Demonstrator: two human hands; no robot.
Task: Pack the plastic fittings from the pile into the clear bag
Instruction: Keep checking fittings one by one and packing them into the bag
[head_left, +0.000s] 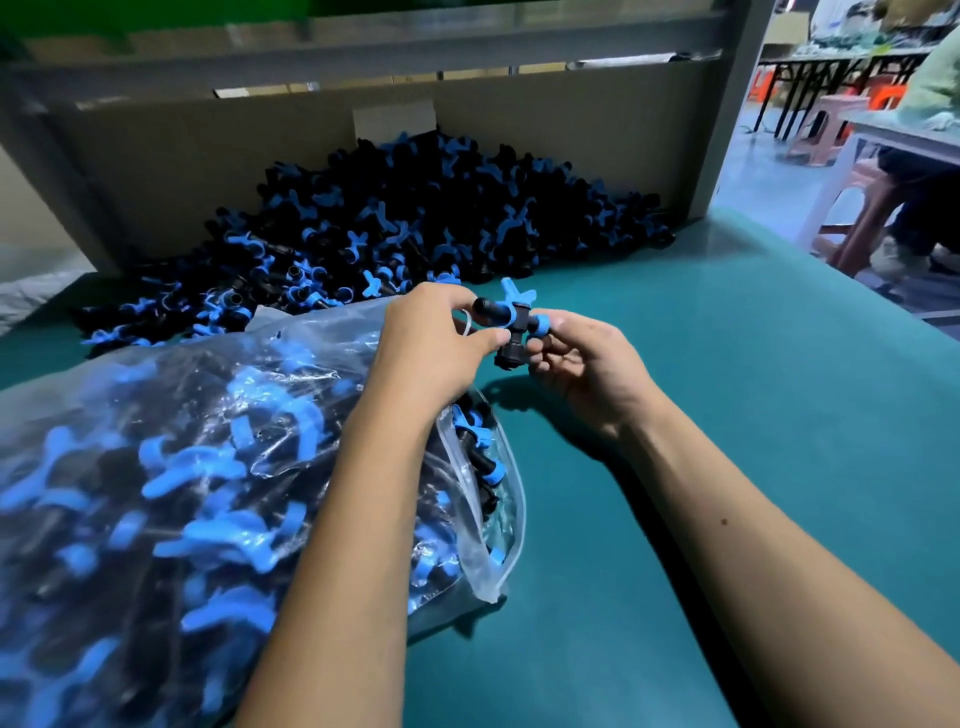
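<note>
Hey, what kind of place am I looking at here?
Probably a factory packing bench: a big pile of fittings on a green table, a bulging clear bag, and more worktables behind.

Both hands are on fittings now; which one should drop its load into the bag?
Probably the left hand: it holds a fitting just above the clear bag, beside its opening. The right hand sits farther out over the green table.
</note>
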